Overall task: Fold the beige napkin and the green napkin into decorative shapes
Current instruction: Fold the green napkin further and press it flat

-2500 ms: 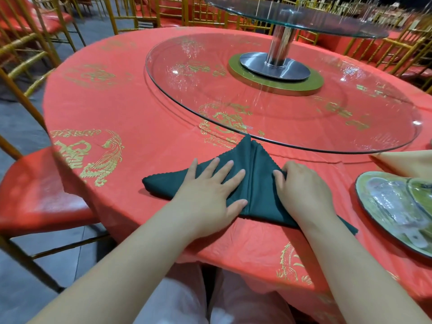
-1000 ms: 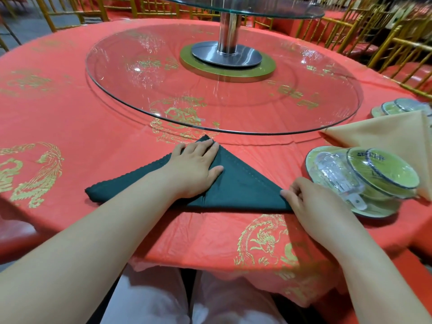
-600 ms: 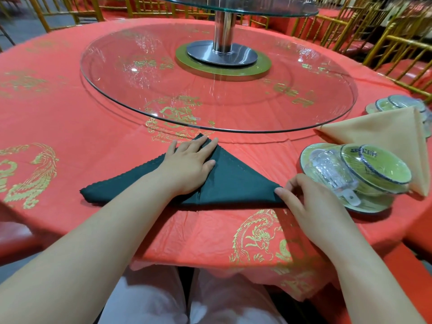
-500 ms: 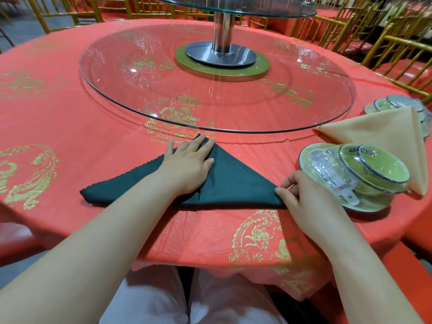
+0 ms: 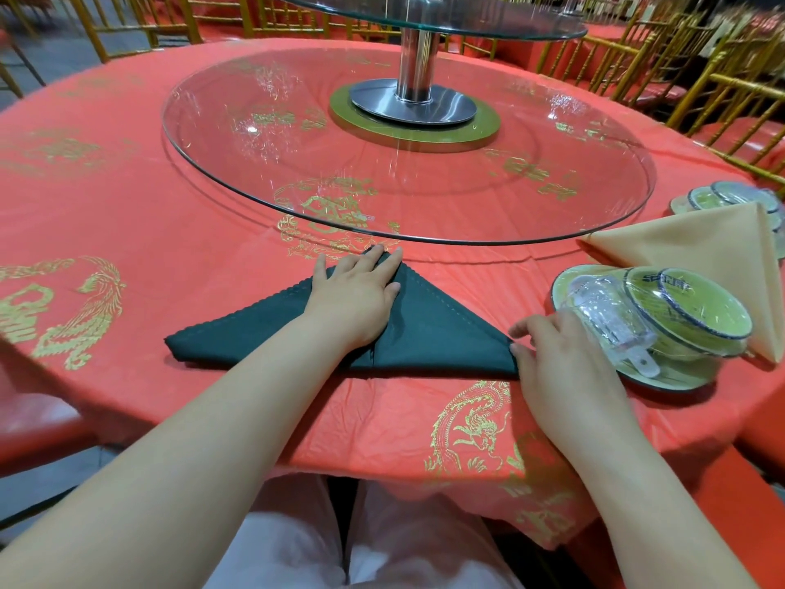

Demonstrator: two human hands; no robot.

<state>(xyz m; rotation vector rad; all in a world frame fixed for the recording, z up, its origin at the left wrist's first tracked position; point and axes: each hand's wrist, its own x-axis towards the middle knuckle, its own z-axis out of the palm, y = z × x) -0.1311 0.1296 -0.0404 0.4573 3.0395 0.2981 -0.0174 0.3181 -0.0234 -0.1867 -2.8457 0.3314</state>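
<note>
Far to my left, a gold phoenix print (image 5: pixel 76 308) lies on the red cloth of the tabletop (image 5: pixel 170 214). Next comes the green napkin (image 5: pixel 433 333), folded into a flat, wide triangle near the table's front edge. Its long side faces me and its apex points at the glass turntable (image 5: pixel 424 184) beyond.

My left hand (image 5: pixel 354 299) lies flat on the middle of that triangle. The fingers are straight and close together, and their tips reach the apex. A fold line runs down from under my palm to the near edge.

My right hand (image 5: pixel 552 354) is at the napkin's right corner, fingers curled, with the thumb and forefinger pinching the tip of the cloth.

Just beside that hand sits a green plate (image 5: pixel 662 376) carrying a plastic-wrapped bowl (image 5: pixel 696 316) and a clear cup.

Behind the plate, at the far right, the beige napkin (image 5: pixel 696 257) rests on the tabletop, folded into a triangle.
</note>
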